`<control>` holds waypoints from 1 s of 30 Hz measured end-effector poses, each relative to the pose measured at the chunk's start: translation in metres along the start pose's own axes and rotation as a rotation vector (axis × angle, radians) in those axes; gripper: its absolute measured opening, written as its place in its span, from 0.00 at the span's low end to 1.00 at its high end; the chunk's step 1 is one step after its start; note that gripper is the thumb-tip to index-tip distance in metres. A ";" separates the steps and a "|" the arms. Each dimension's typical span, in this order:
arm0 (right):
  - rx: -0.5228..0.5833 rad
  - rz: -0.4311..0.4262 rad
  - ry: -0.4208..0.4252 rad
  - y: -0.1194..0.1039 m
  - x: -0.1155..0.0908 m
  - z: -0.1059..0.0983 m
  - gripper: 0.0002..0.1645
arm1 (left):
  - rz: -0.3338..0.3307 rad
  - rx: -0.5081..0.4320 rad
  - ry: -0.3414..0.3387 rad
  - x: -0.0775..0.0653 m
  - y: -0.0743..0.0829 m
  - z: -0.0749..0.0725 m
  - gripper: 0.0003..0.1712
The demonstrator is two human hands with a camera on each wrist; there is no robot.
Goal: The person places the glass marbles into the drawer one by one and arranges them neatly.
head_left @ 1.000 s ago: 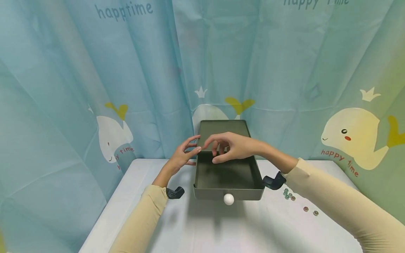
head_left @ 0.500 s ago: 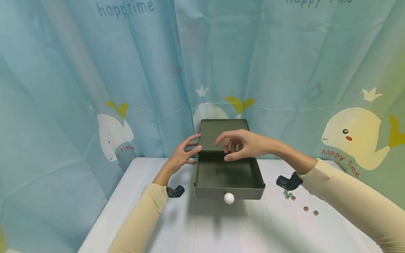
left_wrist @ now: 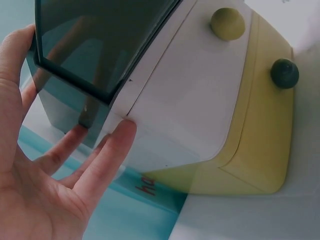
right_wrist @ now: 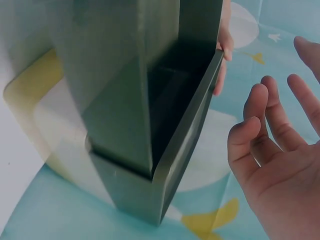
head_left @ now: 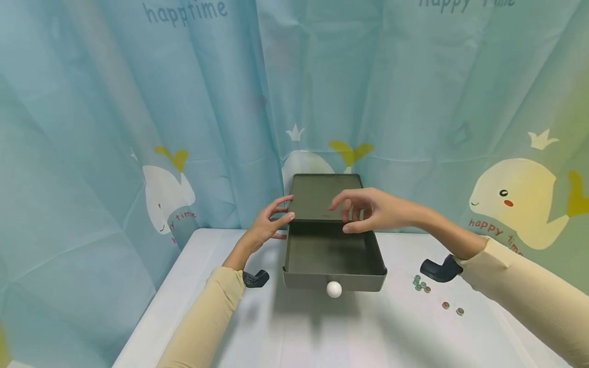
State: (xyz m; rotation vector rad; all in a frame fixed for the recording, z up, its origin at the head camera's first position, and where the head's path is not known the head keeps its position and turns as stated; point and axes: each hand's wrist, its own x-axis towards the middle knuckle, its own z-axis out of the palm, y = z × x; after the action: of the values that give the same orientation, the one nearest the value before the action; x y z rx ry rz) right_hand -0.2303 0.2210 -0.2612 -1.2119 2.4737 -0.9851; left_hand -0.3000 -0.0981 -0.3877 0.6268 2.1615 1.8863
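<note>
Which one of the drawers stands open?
The top one: the dark green drawer with the white knob; the white drawer and yellow drawer below look shut.

One drawer box [head_left: 317,191] stands on one counter [head_left: 395,317]. It shows three drawers, a green drawer [head_left: 306,282], a white drawer [left_wrist: 190,90] and a yellow drawer [left_wrist: 262,125], and three knobs: a white knob [head_left: 334,289], a yellow knob [left_wrist: 228,23] and a dark green knob [left_wrist: 285,73]. Two hands are at the box: one left hand [head_left: 266,225], one right hand [head_left: 377,209]. Right of the box lie two separate discs [head_left: 446,305] and a cluster [head_left: 418,287] of roughly five, too small to count surely. Three whales [head_left: 513,204] show: one behind the box, one to each side.
</note>
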 end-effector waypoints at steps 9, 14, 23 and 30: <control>-0.028 0.049 0.051 0.008 -0.033 -0.010 0.23 | 0.004 0.004 0.004 0.001 0.000 -0.001 0.33; -0.044 0.081 0.091 0.010 -0.052 -0.013 0.22 | 0.001 0.003 0.002 0.001 -0.001 -0.001 0.32; -0.069 0.104 0.178 0.021 -0.087 -0.020 0.23 | -0.001 0.008 -0.002 0.001 -0.002 -0.002 0.33; -0.098 0.097 0.235 0.032 -0.112 -0.022 0.23 | 0.008 0.006 -0.017 0.002 -0.003 -0.001 0.33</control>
State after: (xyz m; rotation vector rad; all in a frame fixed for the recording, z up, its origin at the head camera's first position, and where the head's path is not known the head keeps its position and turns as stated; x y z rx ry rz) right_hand -0.1891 0.3312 -0.2760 -1.0444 2.7616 -1.0453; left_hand -0.3027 -0.0986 -0.3900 0.6512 2.1582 1.8727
